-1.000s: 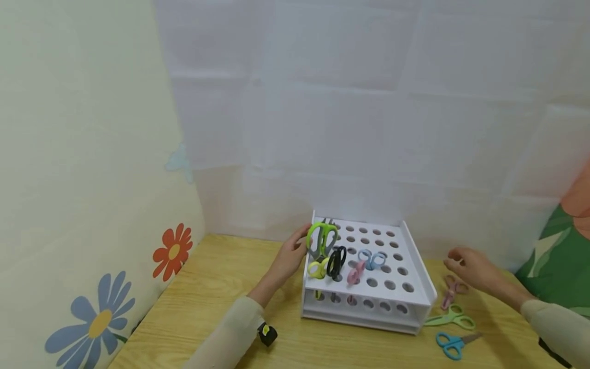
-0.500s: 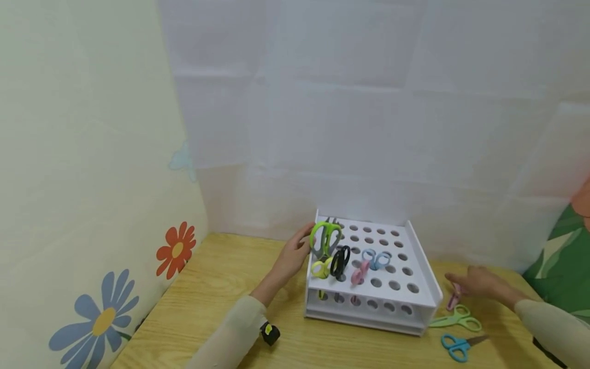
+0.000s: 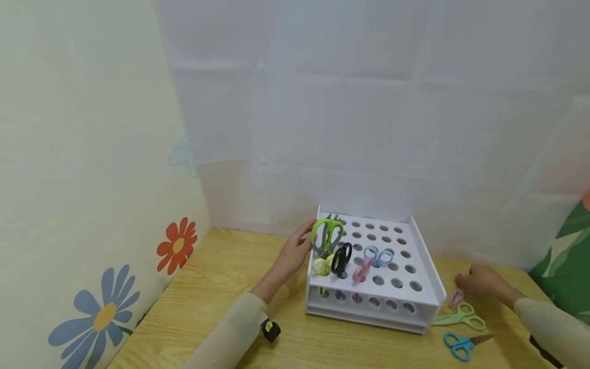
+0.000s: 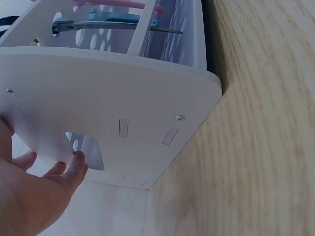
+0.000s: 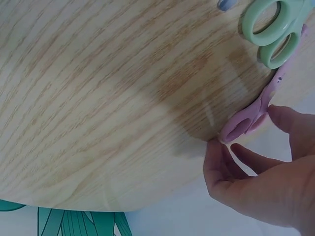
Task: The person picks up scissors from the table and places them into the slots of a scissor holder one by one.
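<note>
Head view: white backdrop [image 3: 295,113] behind, wood-look bench [image 3: 207,287] below, white rack [image 3: 387,293] with rows of holes standing on it. My left grip [image 3: 291,253] is at the rack's left side, fingertips resting against the outer panel by its cut-out, not wrapped round anything. My right grip [image 3: 484,282], beyond the rack's right side, has thumb and fingertips on either side of a handle loop, pinching the loose pink scissors [image 5: 256,113]; how firm, can't tell. That's the change: a second ago this hand hovered over the bench, clear of that pair; now it's down on it and covers much of it in the head view. So I'd judge the work at hand has gone from reaching to grasping. The pair is outside the rack, blades toward it, next to the light-green scissors [image 3: 456,319]; in the wrist view it looks to be lying on the bench. Rack contents look the same as a second ago: big green-and-grey scissors [image 3: 328,236], black scissors [image 3: 341,260], light-blue scissors [image 3: 378,257], rack's pink pair [image 3: 361,270], yellow scissors [image 3: 326,264], handles up at the left and middle. Blue scissors [image 3: 466,342] lie nearest me on the bench, untouched.
</note>
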Tool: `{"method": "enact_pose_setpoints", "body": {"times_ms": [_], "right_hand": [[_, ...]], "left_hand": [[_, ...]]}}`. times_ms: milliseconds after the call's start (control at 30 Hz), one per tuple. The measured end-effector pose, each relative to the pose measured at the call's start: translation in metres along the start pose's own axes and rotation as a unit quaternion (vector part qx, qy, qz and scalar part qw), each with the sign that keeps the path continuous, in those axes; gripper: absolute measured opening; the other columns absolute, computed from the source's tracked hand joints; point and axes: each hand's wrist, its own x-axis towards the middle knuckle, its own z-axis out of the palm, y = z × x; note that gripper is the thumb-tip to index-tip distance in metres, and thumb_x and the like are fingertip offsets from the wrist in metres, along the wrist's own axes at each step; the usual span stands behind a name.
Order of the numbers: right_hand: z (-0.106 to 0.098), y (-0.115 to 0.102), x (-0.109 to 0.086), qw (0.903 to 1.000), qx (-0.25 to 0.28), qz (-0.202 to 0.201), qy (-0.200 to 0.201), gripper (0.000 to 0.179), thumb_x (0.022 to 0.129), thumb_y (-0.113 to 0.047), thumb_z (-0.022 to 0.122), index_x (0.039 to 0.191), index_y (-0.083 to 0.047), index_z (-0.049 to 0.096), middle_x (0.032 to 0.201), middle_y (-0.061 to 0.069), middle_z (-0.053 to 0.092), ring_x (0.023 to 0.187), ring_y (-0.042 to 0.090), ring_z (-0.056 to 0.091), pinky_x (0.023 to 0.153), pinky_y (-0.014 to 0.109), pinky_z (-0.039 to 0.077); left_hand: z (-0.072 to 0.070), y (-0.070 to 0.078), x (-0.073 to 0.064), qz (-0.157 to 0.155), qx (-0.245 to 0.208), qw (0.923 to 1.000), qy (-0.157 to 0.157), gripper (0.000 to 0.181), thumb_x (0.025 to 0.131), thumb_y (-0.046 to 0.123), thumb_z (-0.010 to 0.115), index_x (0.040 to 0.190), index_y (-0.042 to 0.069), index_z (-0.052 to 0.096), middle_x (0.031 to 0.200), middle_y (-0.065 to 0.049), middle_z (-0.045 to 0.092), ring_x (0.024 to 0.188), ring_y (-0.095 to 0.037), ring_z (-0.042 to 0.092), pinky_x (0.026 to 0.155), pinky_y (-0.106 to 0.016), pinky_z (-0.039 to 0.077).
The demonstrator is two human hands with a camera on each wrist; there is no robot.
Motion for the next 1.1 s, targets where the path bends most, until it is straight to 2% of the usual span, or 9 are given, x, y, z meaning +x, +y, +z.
{"method": "enact_pose_setpoints", "body": {"times_ms": [100,200,400,500,633,800,933,1033,1100], "right_hand": [[0.000,0.004,0.003,0.9999,0.000,-0.007,0.008,0.034,0.088,-0.018,0.063,0.061,-0.015,0.043,0.058,-0.002,0.042,0.052,0.015,0.041,0.047,0.029,0.035],[-0.001,0.006,0.005,0.9999,-0.003,-0.011,0.011,0.034,0.085,-0.017,0.064,0.059,-0.016,0.043,0.056,-0.003,0.042,0.050,0.013,0.040,0.046,0.027,0.034],[-0.002,0.008,0.005,0.9989,-0.007,-0.036,0.029,0.033,0.086,-0.014,0.067,0.058,-0.014,0.049,0.053,-0.005,0.042,0.048,0.012,0.039,0.044,0.026,0.033],[0.000,0.008,0.005,0.9985,-0.006,-0.041,0.036,0.030,0.087,-0.014,0.069,0.061,-0.011,0.054,0.053,-0.005,0.043,0.049,0.012,0.039,0.044,0.026,0.033],[0.001,0.005,0.006,0.9987,-0.009,-0.031,0.039,0.029,0.087,-0.017,0.070,0.062,-0.010,0.056,0.053,-0.005,0.044,0.048,0.011,0.039,0.044,0.026,0.031],[0.004,-0.001,0.009,0.9988,-0.014,-0.015,0.044,0.029,0.082,-0.019,0.071,0.060,-0.012,0.053,0.052,-0.006,0.041,0.047,0.009,0.035,0.045,0.024,0.028],[0.003,-0.004,0.010,0.9992,-0.002,0.000,0.039,0.024,0.081,-0.016,0.073,0.069,0.000,0.060,0.060,0.002,0.052,0.054,0.016,0.046,0.047,0.028,0.036],[0.003,-0.003,0.011,0.9988,0.010,0.001,0.047,0.028,0.082,-0.012,0.072,0.085,0.014,0.062,0.075,0.017,0.062,0.067,0.029,0.058,0.057,0.040,0.049],[0.003,-0.003,0.012,0.9980,0.011,-0.008,0.061,0.034,0.080,-0.009,0.071,0.093,0.021,0.060,0.083,0.025,0.064,0.076,0.036,0.061,0.065,0.048,0.053]], "left_hand": [[0.000,0.002,0.001,-0.009,0.002,1.0000,0.000,0.053,0.107,0.039,0.052,0.156,0.022,0.044,0.152,-0.003,0.048,0.134,-0.033,0.047,0.108,-0.050,0.040],[0.001,0.005,0.004,-0.004,-0.002,1.0000,0.000,0.051,0.108,0.034,0.053,0.156,0.021,0.044,0.152,-0.003,0.048,0.134,-0.033,0.048,0.107,-0.049,0.042],[0.004,0.008,0.008,0.019,-0.006,0.9998,-0.005,0.049,0.108,0.024,0.053,0.156,0.014,0.044,0.151,-0.009,0.049,0.131,-0.035,0.051,0.104,-0.046,0.046],[0.005,0.008,0.007,0.018,-0.011,0.9997,-0.008,0.050,0.108,0.022,0.054,0.156,0.014,0.044,0.150,-0.010,0.049,0.130,-0.035,0.052,0.103,-0.045,0.047],[0.004,0.007,0.007,0.013,-0.011,0.9998,-0.013,0.050,0.108,0.022,0.053,0.157,0.014,0.042,0.151,-0.010,0.048,0.130,-0.035,0.052,0.103,-0.044,0.047],[0.001,0.002,0.002,0.002,-0.014,0.9999,-0.008,0.051,0.108,0.024,0.052,0.157,0.014,0.042,0.151,-0.009,0.048,0.129,-0.035,0.052,0.103,-0.045,0.047],[0.000,-0.002,-0.003,-0.005,-0.017,0.9998,-0.005,0.052,0.108,0.025,0.054,0.157,0.014,0.042,0.152,-0.009,0.048,0.129,-0.037,0.051,0.104,-0.047,0.045],[0.001,0.002,-0.006,-0.005,-0.017,0.9998,-0.002,0.051,0.108,0.022,0.053,0.156,0.012,0.042,0.151,-0.013,0.048,0.129,-0.040,0.051,0.104,-0.049,0.045],[0.002,0.002,-0.006,-0.004,-0.017,0.9998,0.000,0.050,0.108,0.022,0.053,0.156,0.012,0.042,0.150,-0.014,0.048,0.129,-0.040,0.051,0.104,-0.049,0.045]]}}
